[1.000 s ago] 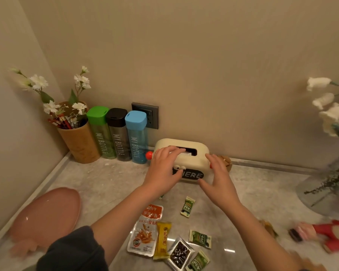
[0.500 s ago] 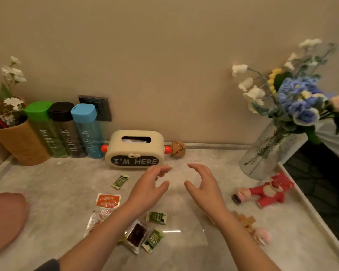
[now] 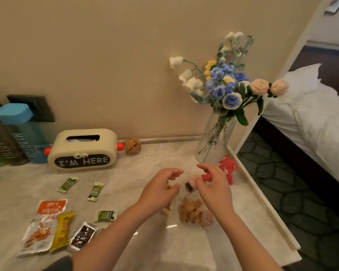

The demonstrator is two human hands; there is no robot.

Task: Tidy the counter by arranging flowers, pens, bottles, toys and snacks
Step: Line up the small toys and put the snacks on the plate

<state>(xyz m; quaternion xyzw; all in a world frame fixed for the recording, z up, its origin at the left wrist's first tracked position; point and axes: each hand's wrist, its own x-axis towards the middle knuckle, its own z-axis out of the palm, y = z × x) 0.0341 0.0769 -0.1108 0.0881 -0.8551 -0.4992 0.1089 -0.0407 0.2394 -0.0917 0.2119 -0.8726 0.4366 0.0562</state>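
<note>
Both hands hang low over the surface [image 3: 141,165], fingers loosely bent and holding nothing, the left hand [image 3: 159,190] near the right hand [image 3: 213,186], which hides the legs of the red toy [image 3: 228,167] (it lies by the flower vase [image 3: 213,145]), with snack packs [image 3: 41,231] far left.

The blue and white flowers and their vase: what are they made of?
The blue, white and peach flowers look crocheted from yarn: thick, matte, fuzzy petals. The tall clear vase looks like dimpled glass, possibly plastic: stems show through.
</note>
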